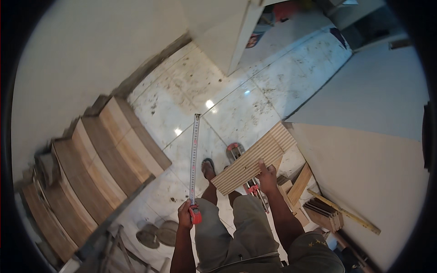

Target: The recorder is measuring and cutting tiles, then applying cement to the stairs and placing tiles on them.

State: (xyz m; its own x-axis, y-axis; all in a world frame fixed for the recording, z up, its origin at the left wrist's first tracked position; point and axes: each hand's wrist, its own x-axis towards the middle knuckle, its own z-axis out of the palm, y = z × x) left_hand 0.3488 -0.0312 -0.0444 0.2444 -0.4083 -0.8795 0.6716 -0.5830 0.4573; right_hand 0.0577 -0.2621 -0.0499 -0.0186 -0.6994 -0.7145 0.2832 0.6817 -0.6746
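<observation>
My left hand (183,215) is closed round a red tape measure (195,215). Its pale metal blade (194,159) stretches away from me over the floor, with the far end free. In my right hand (267,177) is a long beige tile (248,164), ribbed side up and tilted, the thumb lying on top and the other fingers mostly hidden under it. Below the tile, partly covered, a tile cutter (253,187) with metal rails and red parts rests on the floor near my foot.
Wood-look stairs (123,157) rise at the left. To the right, loose tile pieces (298,184), a tile stack (324,217) and a yellow level (348,213) lie by the wall. Two round dull objects (157,234) sit lower left. Dirt marks the white floor tiles (175,84).
</observation>
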